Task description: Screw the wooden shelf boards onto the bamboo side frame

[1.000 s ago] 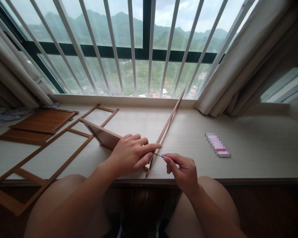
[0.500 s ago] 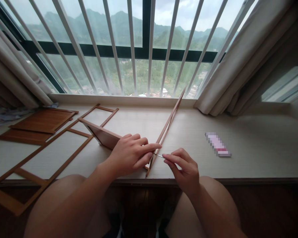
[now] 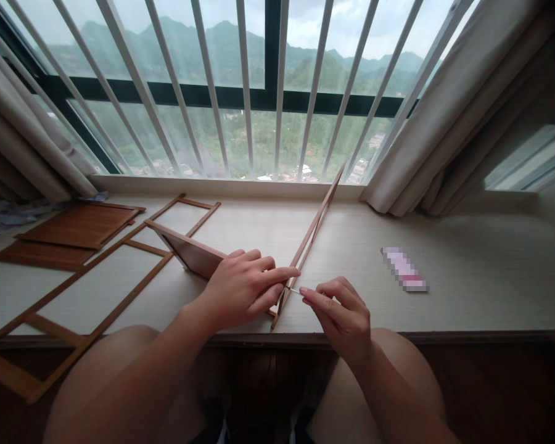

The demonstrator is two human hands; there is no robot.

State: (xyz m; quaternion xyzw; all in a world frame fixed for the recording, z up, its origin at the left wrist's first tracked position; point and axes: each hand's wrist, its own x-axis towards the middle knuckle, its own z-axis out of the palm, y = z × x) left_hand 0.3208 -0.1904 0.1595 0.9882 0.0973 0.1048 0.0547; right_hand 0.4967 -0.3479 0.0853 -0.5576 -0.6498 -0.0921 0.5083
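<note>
My left hand [image 3: 243, 288] is closed around the near end of a wooden panel [image 3: 189, 248], which stands tilted on the white surface. Its index finger stretches over a narrow wooden frame [image 3: 311, 237] that rises edge-on toward the window. Between the thumb and fingers of my right hand [image 3: 345, 314] is a thin metal hex key [image 3: 295, 291], mostly hidden by the fingers. The key's tip meets the frame's side just under my left index finger, at a small brass-coloured spot. Whatever fastener sits there is too small to make out.
A ladder-like wooden frame [image 3: 106, 259] lies at the left, overhanging the surface's front edge. Behind it rest brown slatted panels [image 3: 74, 228]. A blurred pink packet [image 3: 404, 269] lies at the right on the white ledge [image 3: 481, 277]. Window bars and curtains [image 3: 425, 123] border the back.
The fingers of my right hand have shifted slightly left and turned around the hex key, with the other fingers more curled. My left hand and the wooden parts hold still.
</note>
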